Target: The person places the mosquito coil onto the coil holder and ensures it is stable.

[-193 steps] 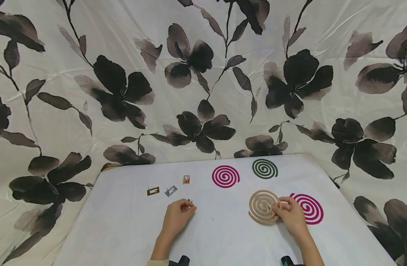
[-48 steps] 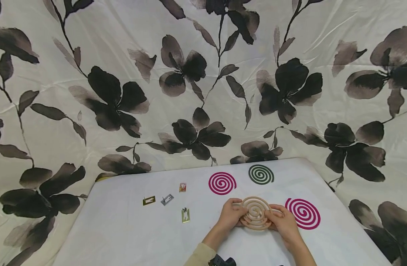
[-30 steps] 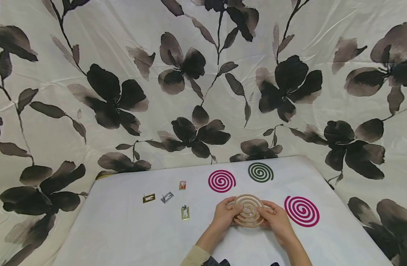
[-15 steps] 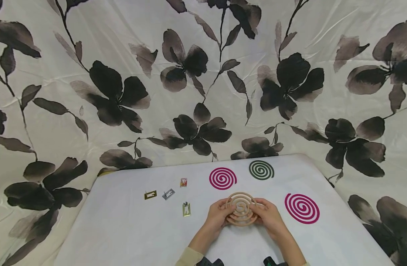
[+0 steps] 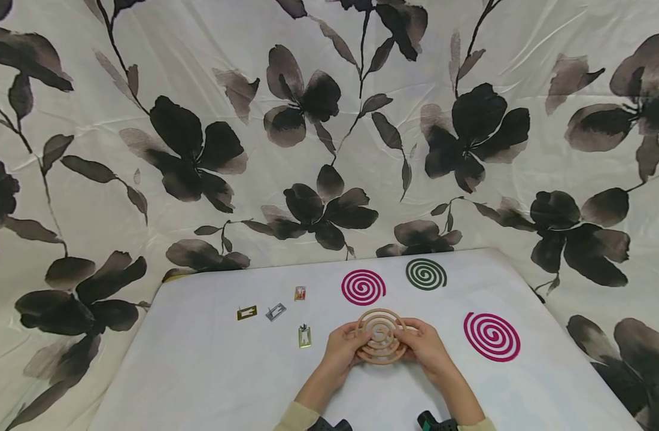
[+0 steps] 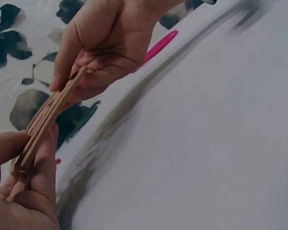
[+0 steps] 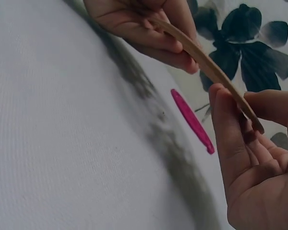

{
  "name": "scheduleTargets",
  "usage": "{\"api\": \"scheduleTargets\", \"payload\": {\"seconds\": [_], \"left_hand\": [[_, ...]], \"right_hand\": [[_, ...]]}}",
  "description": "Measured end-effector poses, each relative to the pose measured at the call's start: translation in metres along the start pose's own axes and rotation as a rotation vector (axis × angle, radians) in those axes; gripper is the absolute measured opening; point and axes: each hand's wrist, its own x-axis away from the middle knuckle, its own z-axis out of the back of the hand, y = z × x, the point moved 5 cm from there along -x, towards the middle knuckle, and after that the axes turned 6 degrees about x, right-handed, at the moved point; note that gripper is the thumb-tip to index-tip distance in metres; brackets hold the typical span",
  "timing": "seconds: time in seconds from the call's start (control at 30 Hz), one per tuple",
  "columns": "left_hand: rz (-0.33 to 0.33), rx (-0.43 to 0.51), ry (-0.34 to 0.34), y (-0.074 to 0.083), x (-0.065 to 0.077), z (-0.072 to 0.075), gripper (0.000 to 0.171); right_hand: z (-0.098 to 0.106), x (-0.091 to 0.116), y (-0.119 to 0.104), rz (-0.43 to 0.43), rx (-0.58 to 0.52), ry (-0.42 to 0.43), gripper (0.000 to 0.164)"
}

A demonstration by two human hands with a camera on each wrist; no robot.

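A tan mosquito coil point(image 5: 381, 361) is held up above the white table between both hands. My left hand point(image 5: 342, 350) pinches its left side, thumb in front and fingers behind. On its right side my right hand point(image 5: 423, 347) has the same kind of pinch. Edge-on in the left wrist view, the coil point(image 6: 53, 112) shows turns slightly apart from one another. The right wrist view shows the coil's edge point(image 7: 213, 72) as one thin curved band. Behind the hands lie a magenta coil point(image 5: 364, 287) and a green coil point(image 5: 426, 274); another magenta coil point(image 5: 492, 337) lies to the right.
Left of the hands on the table point(image 5: 200, 371) lie small metal stands: a gold one point(image 5: 247, 312), a silver one point(image 5: 276, 311) and a pale gold one point(image 5: 304, 336). A small red-and-gold rectangular piece point(image 5: 300, 293) lies behind them. A floral cloth point(image 5: 329, 149) hangs at the back.
My left hand has let go of the pale gold stand and taken the coil's left side. Both hands have since brought the coil left; its turns now look more spread.
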Motion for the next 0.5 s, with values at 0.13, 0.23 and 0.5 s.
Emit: {"api": "scheduleTargets", "payload": {"seconds": [0.13, 0.23, 0.5], "left_hand": [[-0.007, -0.008, 0.006, 0.004, 0.003, 0.006, 0.045], [-0.007, -0.005, 0.013, 0.006, 0.005, 0.012, 0.045], [-0.012, 0.009, 0.008, 0.009, 0.013, 0.024, 0.047]], "right_hand": [[-0.007, 0.0, -0.001, -0.009, 0.029, -0.042, 0.044], [-0.014, 0.0, -0.002, -0.01, 0.061, -0.097, 0.05], [-0.026, 0.001, 0.001, -0.007, 0.076, -0.133, 0.055]]}}
